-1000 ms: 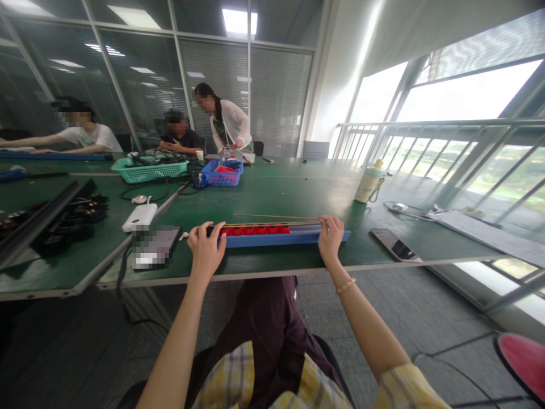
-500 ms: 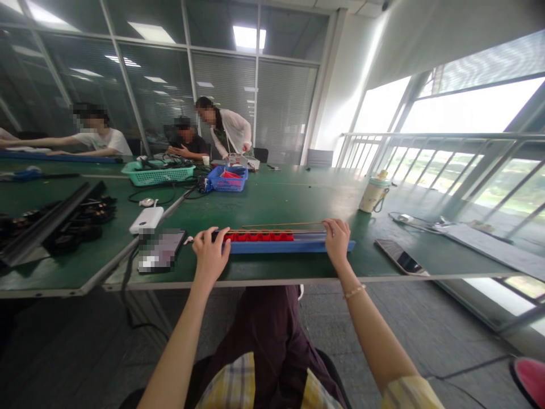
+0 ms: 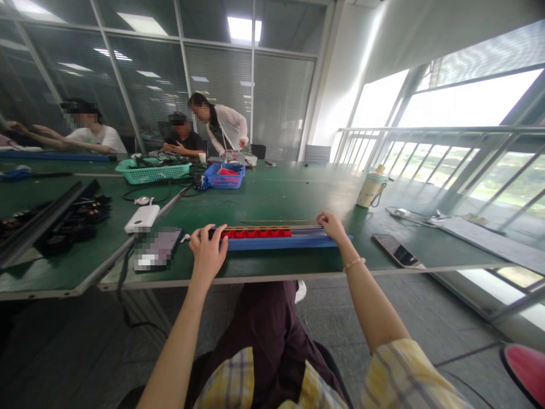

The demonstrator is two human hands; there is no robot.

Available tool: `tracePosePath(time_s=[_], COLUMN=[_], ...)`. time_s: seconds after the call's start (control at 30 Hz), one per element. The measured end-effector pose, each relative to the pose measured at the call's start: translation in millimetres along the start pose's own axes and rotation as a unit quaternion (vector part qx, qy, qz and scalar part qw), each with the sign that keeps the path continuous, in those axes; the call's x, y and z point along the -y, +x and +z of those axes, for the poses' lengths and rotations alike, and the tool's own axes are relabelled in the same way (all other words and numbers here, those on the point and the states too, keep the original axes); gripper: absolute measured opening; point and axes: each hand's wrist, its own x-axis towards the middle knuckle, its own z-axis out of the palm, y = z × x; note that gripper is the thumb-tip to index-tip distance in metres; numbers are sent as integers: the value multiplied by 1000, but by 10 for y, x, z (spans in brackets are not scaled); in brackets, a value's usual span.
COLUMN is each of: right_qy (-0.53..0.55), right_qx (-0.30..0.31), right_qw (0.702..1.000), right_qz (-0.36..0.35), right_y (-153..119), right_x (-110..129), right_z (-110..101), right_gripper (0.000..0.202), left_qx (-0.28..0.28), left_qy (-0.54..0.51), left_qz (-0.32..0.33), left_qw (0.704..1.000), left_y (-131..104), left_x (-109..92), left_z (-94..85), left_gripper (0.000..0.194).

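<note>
A long blue tray point(image 3: 272, 243) lies crosswise on the green table in front of me, with a row of red compartments point(image 3: 260, 233) in its left and middle part. My left hand point(image 3: 208, 250) is closed around the tray's left end, thumb on the near side and fingers over the top. A thin yellowish strip point(image 3: 276, 221) runs along just behind the tray. My right hand point(image 3: 332, 226) pinches near the strip's right end, beside the tray's right end. Its fingertips partly hide what they hold.
A phone point(image 3: 158, 249), white power bank point(image 3: 142, 218) and earbud are on the left; another phone point(image 3: 395, 250) and a bottle point(image 3: 372, 187) on the right. Green point(image 3: 153, 173) and blue baskets point(image 3: 223, 177) stand farther back. Several people are across the table.
My right hand has shifted slightly left and away from me, and the thin strip now lies more level. The left hand keeps its hold on the tray. The view has shifted a little.
</note>
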Motion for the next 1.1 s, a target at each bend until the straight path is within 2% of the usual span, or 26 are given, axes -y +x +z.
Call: tracePosePath(time_s=[0.27,0.57,0.77,0.93,1.03,1.1], right_qy=[-124,-173,-180,-168,-107,-22], right_qx=[100,140,134,92,42,24], right_qw=[987,974,974,981,993,999], right_qz=[29,46,38,31,29,17], right_y=[38,72,23,-68,-80,-68], right_x=[116,189,207,233,201,171], right_z=[-24,-45,-55,-64,-66,-77], right_gripper=[35,34,42,43,42,41], left_qx=[-2,-3,-1,-1,1,2], left_qy=[-2,-2,-2,-4,-7,-9], left_qz=[2,1,3,0,-3,-4], left_qw=[1000,1000,1000,1000,1000,1000], left_y=[-9,-5,-4,-4,-2,-1], left_x=[-1,-6,-2,-18,-25,-26], left_z=[6,12,16,8,3,2], left_gripper=[40,39,41,41,41,41])
